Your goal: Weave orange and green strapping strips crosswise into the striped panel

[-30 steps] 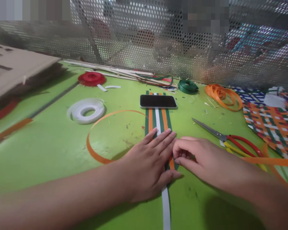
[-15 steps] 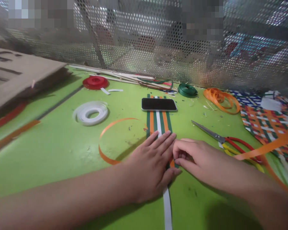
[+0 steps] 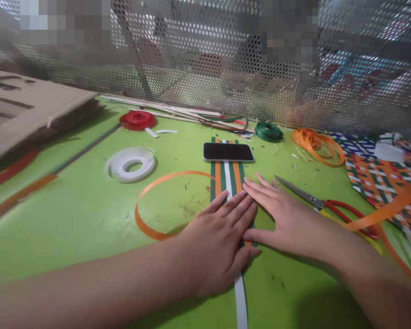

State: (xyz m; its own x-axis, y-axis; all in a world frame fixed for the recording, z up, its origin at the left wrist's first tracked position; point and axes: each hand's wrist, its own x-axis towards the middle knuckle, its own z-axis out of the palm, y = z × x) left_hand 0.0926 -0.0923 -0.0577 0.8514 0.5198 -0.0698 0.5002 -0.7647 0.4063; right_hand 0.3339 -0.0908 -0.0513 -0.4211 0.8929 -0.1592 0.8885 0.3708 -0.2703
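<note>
A band of green, orange and white strips (image 3: 228,176) lies side by side on the green table (image 3: 82,214), running toward me, with a black phone (image 3: 228,152) resting across its far end. My left hand (image 3: 215,240) lies flat on the strips, fingers stretched out. My right hand (image 3: 282,214) lies flat beside it at the band's right edge, fingers extended toward the phone. A long orange strip (image 3: 157,183) curls out from under my left hand. The white strip (image 3: 240,299) runs on toward me.
Red-handled scissors (image 3: 324,203) lie right of my right hand. White (image 3: 130,163), red (image 3: 137,120), green (image 3: 268,131) and orange (image 3: 317,142) strip coils sit further back. A woven mat (image 3: 385,183) is at far right, cardboard (image 3: 27,107) at left, perforated metal screen (image 3: 205,68) behind.
My right hand has opened from a pinch at the band's right edge and now lies flat with fingers stretched forward. My left hand stays pressed on the strips.
</note>
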